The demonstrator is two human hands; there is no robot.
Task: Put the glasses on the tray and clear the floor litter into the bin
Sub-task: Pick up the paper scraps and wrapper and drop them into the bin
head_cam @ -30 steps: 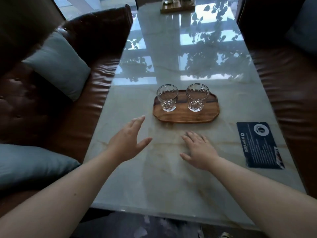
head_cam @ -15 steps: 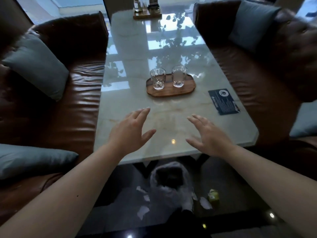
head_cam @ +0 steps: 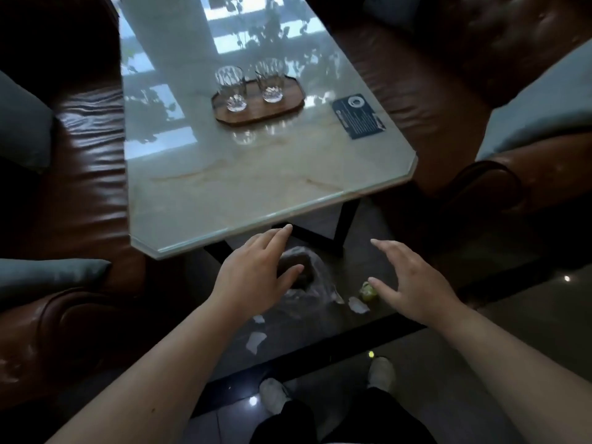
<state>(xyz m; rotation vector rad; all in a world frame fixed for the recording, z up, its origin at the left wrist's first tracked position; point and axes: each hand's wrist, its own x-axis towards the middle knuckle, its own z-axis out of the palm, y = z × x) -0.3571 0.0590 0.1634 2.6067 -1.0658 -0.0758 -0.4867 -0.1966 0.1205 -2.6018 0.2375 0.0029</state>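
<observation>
Flanking table (head_cam: 224, 187): sofas (head_cam: 83, 161), w/ bin (head_cam: 307, 280) below.

glasses (head_cam: 250, 83): two, upright on tray (head_cam: 290, 105) | litter (head_cam: 358, 305): scraps on floor beside bin (head_cam: 307, 283)

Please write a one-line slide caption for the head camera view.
Two glasses on the tray; both open hands reach toward floor litter beside the bin.

glasses (head_cam: 250, 84) on tray (head_cam: 288, 108) | card (head_cam: 358, 116) right of tray | litter (head_cam: 358, 304) right of bin (head_cam: 315, 283)
</observation>
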